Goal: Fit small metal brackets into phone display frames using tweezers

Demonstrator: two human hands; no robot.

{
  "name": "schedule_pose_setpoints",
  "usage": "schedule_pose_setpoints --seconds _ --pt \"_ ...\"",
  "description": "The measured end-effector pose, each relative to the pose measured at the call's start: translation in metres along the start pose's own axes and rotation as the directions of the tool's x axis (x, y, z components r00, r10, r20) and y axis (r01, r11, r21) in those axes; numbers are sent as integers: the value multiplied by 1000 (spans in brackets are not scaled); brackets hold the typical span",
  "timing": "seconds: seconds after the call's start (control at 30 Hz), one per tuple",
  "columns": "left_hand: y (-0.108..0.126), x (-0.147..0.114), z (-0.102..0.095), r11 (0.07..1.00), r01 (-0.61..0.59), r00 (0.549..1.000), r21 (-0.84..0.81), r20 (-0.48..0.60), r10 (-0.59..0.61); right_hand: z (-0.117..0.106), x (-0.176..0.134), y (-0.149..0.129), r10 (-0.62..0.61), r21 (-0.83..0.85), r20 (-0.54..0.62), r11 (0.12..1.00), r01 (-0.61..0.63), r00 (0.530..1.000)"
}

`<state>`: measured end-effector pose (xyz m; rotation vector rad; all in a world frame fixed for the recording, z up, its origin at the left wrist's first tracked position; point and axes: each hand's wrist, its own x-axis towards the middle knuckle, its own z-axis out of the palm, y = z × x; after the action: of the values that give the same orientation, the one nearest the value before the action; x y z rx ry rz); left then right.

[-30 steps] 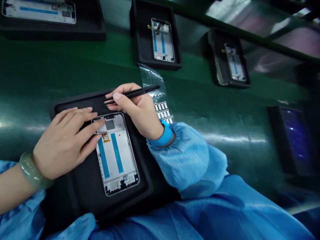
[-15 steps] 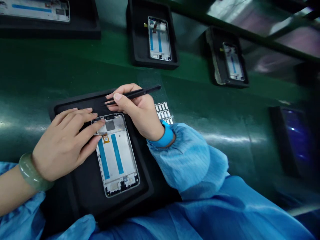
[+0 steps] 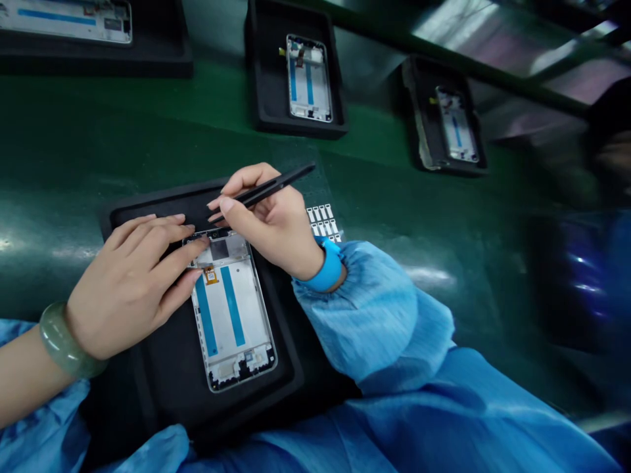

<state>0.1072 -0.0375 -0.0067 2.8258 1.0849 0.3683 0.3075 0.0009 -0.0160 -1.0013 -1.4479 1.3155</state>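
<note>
A silver phone frame (image 3: 246,309) with two blue strips and a small orange flex connector (image 3: 211,275) lies in a black foam tray (image 3: 170,374). My left hand (image 3: 140,276) rests over its upper left corner, fingers stretched out, with the index finger and thumb on the frame's edge. Between the thumb and fingers of my right hand (image 3: 269,217) are black tweezers (image 3: 269,189). Their tips point down to the left, close to the top edge of the phone frame. Whether the tips touch the frame I cannot tell.
Beyond my tray, more black trays with phone frames stand on the green surface: a left one (image 3: 162,56), a middle one (image 3: 266,98) and a right one (image 3: 419,125). Beside my right wrist lies a sheet of small white labels (image 3: 323,220). A blurred person (image 3: 611,157) is at the right edge.
My right hand has tilted the tweezers, bringing their tips down to the top edge of the phone frame. The left hand has stayed in place. A person has come into view at the right.
</note>
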Motion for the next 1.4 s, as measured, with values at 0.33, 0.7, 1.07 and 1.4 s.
schedule_pose_setpoints --seconds 0.33,0.7,1.07,1.4 --pt "0 0 0 1000 -2 1000 -6 -20 2 -3 -3 -6 -142 -270 104 948 165 984" --pt "3 1 1 1000 12 1000 9 -16 -12 -2 -2 -4 -265 -352 121 889 291 957" --pt "2 1 2 1000 5 999 11 -38 -5 -2 0 -3 -328 -409 153 838 362 932" --pt "2 -1 3 1000 -6 1000 3 -24 6 -3 -4 3 -223 -289 147 922 257 964"
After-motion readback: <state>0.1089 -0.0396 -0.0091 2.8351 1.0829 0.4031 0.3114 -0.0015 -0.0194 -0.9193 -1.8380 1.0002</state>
